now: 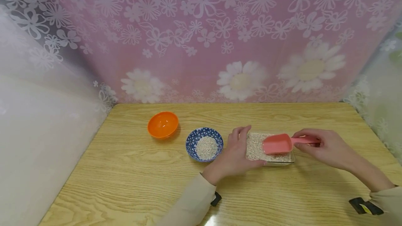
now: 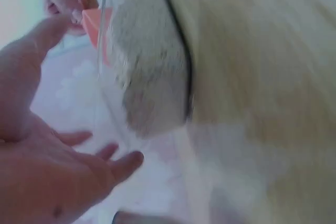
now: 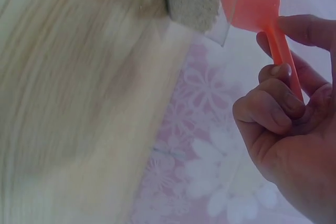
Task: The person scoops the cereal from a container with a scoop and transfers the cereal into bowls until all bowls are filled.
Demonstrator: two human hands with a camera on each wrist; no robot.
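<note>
Here's the wood-grain worktop [image 1: 125,184], and between both sets of fingers sits the clear rectangular container [image 1: 277,164] of pale flakes [image 1: 255,147]! The left hand [image 1: 235,152] spreads unclenched around one end; the right hand [image 1: 329,145] pinches the pink plastic scoop [image 1: 279,144] by its handle, over the flakes. Shallow and level looks best, clear of the rim! Beyond the left fingers, the blue-and-white patterned bowl [image 1: 192,149] crowds close, the glossy orange bowl [image 1: 163,125] farther off; the fingers' near side offers room.

This looks like a screened-off nook, building unclear: a pink flowered backdrop [image 1: 194,58] stands at twelve o'clock, a whitish panel [image 1: 37,114] at nine, a flowered sheet [image 1: 384,95] at three, a wood-grain table [image 1: 125,180] at six.
</note>
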